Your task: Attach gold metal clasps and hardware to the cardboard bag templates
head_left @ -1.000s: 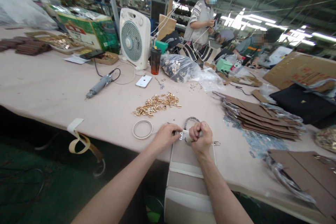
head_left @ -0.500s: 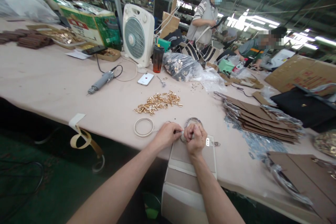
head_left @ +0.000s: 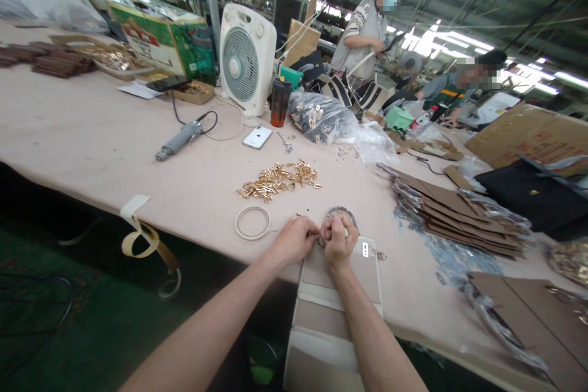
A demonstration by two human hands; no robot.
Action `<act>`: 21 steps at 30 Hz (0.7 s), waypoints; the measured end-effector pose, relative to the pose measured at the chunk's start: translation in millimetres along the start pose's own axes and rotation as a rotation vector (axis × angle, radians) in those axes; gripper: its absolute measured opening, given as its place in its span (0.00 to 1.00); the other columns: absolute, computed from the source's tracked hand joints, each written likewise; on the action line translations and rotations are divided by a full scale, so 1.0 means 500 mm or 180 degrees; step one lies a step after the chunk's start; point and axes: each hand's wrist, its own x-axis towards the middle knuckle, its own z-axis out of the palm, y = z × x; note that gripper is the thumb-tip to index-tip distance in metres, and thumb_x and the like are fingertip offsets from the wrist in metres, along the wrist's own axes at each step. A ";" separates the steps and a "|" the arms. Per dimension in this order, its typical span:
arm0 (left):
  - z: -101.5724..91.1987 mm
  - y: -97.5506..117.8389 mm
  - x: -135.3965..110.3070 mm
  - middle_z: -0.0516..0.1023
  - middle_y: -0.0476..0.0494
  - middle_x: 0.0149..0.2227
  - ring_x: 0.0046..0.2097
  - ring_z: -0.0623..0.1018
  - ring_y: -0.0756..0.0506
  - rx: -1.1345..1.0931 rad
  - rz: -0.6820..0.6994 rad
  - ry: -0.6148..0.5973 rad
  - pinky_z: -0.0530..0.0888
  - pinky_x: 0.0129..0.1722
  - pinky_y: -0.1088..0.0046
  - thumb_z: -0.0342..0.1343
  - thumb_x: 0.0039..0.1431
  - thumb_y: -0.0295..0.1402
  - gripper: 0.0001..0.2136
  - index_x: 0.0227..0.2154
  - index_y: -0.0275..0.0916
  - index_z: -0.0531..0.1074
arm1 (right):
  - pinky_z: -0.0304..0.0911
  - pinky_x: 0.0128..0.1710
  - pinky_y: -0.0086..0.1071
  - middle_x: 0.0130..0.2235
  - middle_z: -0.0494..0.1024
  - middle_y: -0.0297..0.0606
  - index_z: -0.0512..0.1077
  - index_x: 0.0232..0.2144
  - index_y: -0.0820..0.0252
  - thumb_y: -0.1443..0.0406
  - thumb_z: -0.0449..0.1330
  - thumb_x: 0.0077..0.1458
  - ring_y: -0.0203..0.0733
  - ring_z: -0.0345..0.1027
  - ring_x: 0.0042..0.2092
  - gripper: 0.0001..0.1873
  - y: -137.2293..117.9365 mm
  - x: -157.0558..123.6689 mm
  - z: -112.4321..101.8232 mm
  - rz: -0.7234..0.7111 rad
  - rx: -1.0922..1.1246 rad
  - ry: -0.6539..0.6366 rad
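On the table edge my left hand [head_left: 299, 240] is closed in a pinch, its fingertips meeting the right hand's. What it pinches is too small to make out. My right hand [head_left: 339, 242] is clenched into a fist over the top of a beige and brown bag piece [head_left: 316, 275], and its contents are hidden. Behind the fist curves a plastic-wrapped loop [head_left: 348, 213]. A white metal plate [head_left: 365, 250] shows on the bag piece, right of the fist. A tape roll [head_left: 252, 236] lies left of my hands, and a pile of gold metal fittings [head_left: 278, 180] lies beyond them.
A grey electric screwdriver [head_left: 179, 139], a phone [head_left: 257, 137], a tumbler [head_left: 279, 104] and a fan [head_left: 247, 58] stand or lie farther back. Stacked brown bag pieces [head_left: 452, 211] are on the right. Tape strips [head_left: 138, 239] hang off the front edge. Two people work beyond the table.
The view has shifted slightly. My right fist has turned a little, while both hands stay together at the top of the bag piece.
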 end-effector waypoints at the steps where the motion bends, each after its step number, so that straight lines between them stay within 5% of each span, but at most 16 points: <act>1: 0.003 0.000 -0.002 0.86 0.46 0.38 0.43 0.81 0.43 0.0076 -0.0012 0.0037 0.71 0.48 0.70 0.53 0.57 0.23 0.14 0.34 0.42 0.84 | 0.49 0.18 0.28 0.19 0.59 0.26 0.62 0.22 0.55 0.57 0.54 0.68 0.32 0.53 0.19 0.21 0.004 0.003 0.000 0.0026 -0.0026 0.0069; 7: 0.007 -0.007 -0.023 0.83 0.44 0.50 0.52 0.79 0.40 0.0185 -0.0004 0.0200 0.72 0.57 0.65 0.60 0.55 0.27 0.15 0.44 0.45 0.83 | 0.47 0.16 0.26 0.18 0.60 0.25 0.63 0.22 0.57 0.55 0.58 0.65 0.30 0.52 0.17 0.22 0.004 0.027 -0.005 0.0338 0.0299 0.0271; 12: 0.002 -0.018 -0.029 0.84 0.42 0.51 0.52 0.79 0.40 0.0092 0.0098 0.0156 0.72 0.56 0.65 0.63 0.57 0.31 0.17 0.50 0.43 0.80 | 0.44 0.15 0.24 0.17 0.58 0.22 0.63 0.24 0.57 0.54 0.58 0.64 0.28 0.47 0.15 0.19 -0.013 0.058 -0.017 0.0420 0.1058 0.0630; 21: -0.001 -0.001 -0.029 0.83 0.42 0.48 0.49 0.80 0.40 0.0113 0.0023 0.0075 0.71 0.54 0.64 0.64 0.59 0.28 0.12 0.46 0.41 0.81 | 0.43 0.14 0.23 0.18 0.56 0.20 0.62 0.24 0.56 0.52 0.59 0.62 0.27 0.44 0.15 0.20 0.013 0.091 -0.007 0.1090 0.1047 0.0279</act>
